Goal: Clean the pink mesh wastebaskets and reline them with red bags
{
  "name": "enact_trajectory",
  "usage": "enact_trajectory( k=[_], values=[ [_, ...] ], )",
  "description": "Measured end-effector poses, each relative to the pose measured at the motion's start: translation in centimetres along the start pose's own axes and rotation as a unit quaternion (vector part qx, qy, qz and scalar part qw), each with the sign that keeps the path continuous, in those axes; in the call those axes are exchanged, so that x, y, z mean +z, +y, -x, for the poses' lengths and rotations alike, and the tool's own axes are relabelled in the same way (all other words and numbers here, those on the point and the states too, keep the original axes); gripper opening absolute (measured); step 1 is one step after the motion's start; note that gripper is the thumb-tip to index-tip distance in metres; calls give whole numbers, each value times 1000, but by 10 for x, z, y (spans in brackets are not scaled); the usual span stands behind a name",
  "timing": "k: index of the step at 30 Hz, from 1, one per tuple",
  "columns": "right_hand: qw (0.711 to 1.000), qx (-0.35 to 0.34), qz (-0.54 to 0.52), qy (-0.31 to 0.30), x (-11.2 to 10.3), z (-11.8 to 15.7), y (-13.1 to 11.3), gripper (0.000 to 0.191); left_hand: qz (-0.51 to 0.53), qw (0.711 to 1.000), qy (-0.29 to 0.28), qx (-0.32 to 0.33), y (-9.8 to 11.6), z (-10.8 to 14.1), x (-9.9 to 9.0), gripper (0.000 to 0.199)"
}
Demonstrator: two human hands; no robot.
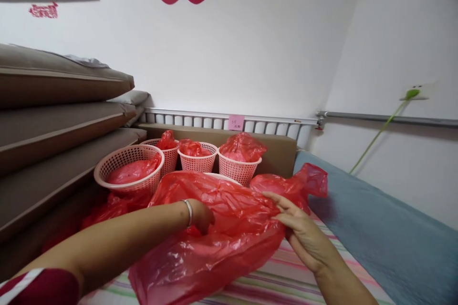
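Note:
A large red plastic bag (214, 248) spreads across the middle, its mouth open toward me, with a pale basket rim (222, 177) showing behind it. My left hand (201, 215), with a silver bangle at the wrist, reaches down into the mouth of the bag. Its fingers are hidden in the folds, so what they hold, if anything, does not show. On the right side, my right hand (298, 228) pinches the bag's edge between thumb and fingers. Just beyond that hand lies another red plastic bag (286, 186), bunched up, with something inside it.
Several pink baskets holding red bags, including one basket (129, 169) at left, stand behind. Stacked grey cushions (53, 128) rise on the left. A striped cloth (272, 281) lies underneath, with a blue surface (386, 228) at right. A radiator (200, 118) runs along the wall.

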State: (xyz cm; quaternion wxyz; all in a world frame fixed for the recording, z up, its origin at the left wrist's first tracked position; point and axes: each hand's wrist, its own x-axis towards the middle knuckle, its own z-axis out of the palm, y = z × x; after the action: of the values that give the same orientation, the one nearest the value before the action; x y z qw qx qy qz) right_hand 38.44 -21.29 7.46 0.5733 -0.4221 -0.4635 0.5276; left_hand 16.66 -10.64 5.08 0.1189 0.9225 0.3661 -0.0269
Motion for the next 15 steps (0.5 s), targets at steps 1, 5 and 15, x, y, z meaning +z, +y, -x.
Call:
enact_trajectory(
  k=[1,5,15],
  values=[
    [1000,5,7,7,-4,-4,4,49,7,1000,-9,-2,1,6,-10,22],
    [999,33,26,3,-15,-16,15,48,53,996,72,7,0,39,-57,20],
    [996,78,-44,8,-10,-34,13,26,217,909,304,-186,-89,63,-73,28]
  ],
)
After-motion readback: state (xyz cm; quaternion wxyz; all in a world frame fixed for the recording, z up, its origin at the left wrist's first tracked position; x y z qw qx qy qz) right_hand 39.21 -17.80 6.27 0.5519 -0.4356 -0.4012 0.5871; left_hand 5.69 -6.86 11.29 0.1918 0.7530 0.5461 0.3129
